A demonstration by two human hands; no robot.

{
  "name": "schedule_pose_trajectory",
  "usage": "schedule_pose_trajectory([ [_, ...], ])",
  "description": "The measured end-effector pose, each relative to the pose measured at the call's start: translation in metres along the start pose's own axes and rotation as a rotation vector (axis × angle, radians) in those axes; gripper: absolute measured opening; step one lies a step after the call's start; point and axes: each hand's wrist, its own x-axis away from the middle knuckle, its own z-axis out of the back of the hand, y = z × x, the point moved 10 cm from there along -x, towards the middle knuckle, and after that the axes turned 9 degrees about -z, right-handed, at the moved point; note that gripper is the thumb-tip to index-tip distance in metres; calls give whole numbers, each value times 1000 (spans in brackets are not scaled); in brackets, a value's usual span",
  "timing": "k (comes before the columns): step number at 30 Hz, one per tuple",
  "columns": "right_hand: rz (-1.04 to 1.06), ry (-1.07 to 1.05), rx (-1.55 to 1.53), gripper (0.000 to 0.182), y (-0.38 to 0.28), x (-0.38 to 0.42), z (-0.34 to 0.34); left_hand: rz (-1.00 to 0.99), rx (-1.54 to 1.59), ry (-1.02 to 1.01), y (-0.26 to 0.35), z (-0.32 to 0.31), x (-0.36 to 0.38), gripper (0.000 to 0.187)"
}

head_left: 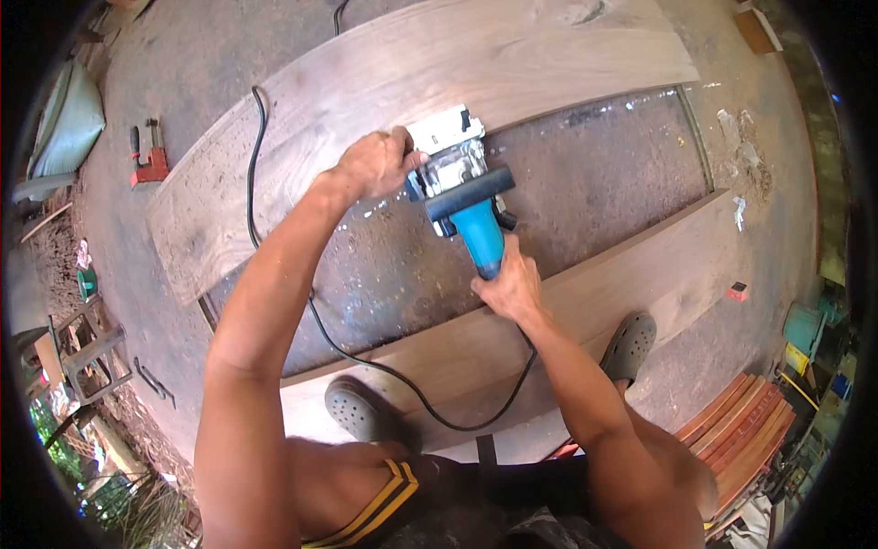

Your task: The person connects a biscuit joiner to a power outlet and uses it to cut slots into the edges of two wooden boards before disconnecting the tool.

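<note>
A teal and silver corded power tool (477,229) is held over the gap between two wooden boards. My left hand (377,165) grips the tool's front part beside its flat metal plate (444,128), which lies at the near edge of the far board (366,87). Wrapped round the rear of the teal body is my right hand (514,282), just above the near board (640,247). A black cord (402,377) loops from the tool's rear across the near board and up over the far one.
A red clamp (149,157) lies on the floor at the left. My shod feet (358,409) are on or beside the near board. Reddish wooden slats (743,430) are stacked at the lower right, and a small red object (737,292) lies nearby.
</note>
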Motion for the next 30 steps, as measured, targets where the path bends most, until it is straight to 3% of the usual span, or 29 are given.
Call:
schedule_pose_trajectory([
  [3,-90,-53,37,63,3,5,1,35,26,-33,5,6,4,57],
  [14,-94,-56,28,68,-11,-11,8,-75,-15,82,5,8,-4,53],
  [19,-78,-36,45,73,-6,2,3,-67,-61,-67,2,-1,-6,58],
  [22,58,70,26,74,-8,7,3,-72,-60,70,-9,-10,-7,52],
  [25,69,96,-22,72,-8,15,7,-89,13,182,-16,-14,41,50],
  [27,42,127,-9,69,0,14,7,-370,-146,636,-16,-6,102,52],
  [30,25,110,43,70,2,11,4,-441,-125,215,-50,-74,188,58],
])
